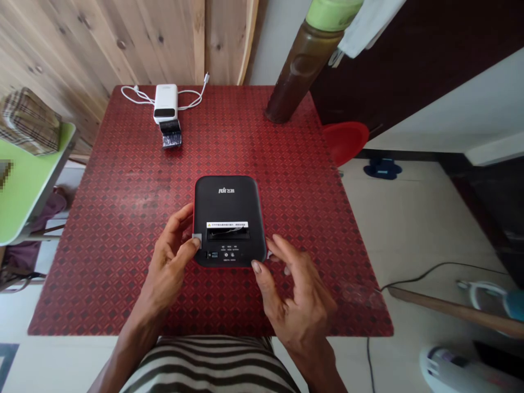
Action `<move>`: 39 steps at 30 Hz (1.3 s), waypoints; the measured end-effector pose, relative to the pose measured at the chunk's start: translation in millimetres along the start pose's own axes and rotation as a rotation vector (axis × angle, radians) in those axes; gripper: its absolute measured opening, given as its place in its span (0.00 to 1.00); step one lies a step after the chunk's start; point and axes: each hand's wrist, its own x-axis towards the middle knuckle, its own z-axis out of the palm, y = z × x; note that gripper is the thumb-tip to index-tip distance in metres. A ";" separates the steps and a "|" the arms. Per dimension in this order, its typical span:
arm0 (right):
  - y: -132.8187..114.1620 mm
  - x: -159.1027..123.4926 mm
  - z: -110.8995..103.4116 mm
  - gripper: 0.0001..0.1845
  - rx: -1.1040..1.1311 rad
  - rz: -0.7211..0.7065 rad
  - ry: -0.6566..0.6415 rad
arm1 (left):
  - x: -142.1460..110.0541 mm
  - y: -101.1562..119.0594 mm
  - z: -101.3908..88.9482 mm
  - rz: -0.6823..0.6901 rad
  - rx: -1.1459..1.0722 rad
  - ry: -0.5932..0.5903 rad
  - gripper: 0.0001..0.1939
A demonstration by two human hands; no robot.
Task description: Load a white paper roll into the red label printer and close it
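A black receipt printer (229,204) with a red lower edge lies flat on the table in front of me. A white warning strip sits above its dark paper slot, with small buttons and icons below. My left hand (170,254) grips the printer's left side, its thumb on a grey latch (197,241) and its fingers along the edge. At the lower right corner, my right hand (297,289) has its thumb and fingers apart, the thumb tip at the corner and the fingertips close to the side. Whether those fingertips touch the printer is hard to tell.
On the red patterned table (135,188), a white power bank (166,101) with a white cable and dark strap lies at the back left. A tall brown bottle (295,71) with a green lid stands at the back right. A red stool (346,141) is beside the table.
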 end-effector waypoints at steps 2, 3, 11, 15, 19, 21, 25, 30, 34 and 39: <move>-0.6 -0.7 0.4 0.22 -0.010 0.009 0.008 | -1.2 1.7 2.5 -0.017 -0.014 0.008 0.27; -1.0 -0.8 0.9 0.21 -0.015 0.011 0.014 | -1.7 2.3 3.6 -0.023 -0.014 0.011 0.27; -3.6 -2.0 6.5 0.19 -0.083 -0.023 0.039 | -1.7 -0.1 9.4 -0.007 -0.004 0.038 0.28; -1.7 4.8 -1.2 0.16 -0.070 -0.060 0.011 | -2.3 -1.3 7.7 0.005 0.011 0.034 0.29; 5.1 33.2 -10.1 0.10 -0.032 -0.146 -0.029 | -2.2 -3.7 2.2 0.041 0.028 0.009 0.28; 8.1 54.0 -7.0 0.13 -0.003 -0.223 -0.049 | -1.2 -5.7 -0.6 0.056 0.028 -0.011 0.28; 6.1 95.5 15.2 0.16 0.017 -0.350 -0.344 | 3.1 -12.4 -5.0 0.104 0.014 -0.020 0.27; -10.0 133.0 40.0 0.15 -0.224 -0.233 -0.817 | 8.6 -21.7 -9.6 0.137 0.009 -0.054 0.28; -20.9 147.9 45.6 0.17 -0.358 -0.225 -0.969 | 8.9 -21.9 -10.8 0.116 0.014 -0.053 0.28; -30.1 152.3 52.3 0.19 -0.480 -0.258 -1.014 | 7.8 -16.8 -8.9 0.115 0.012 -0.054 0.28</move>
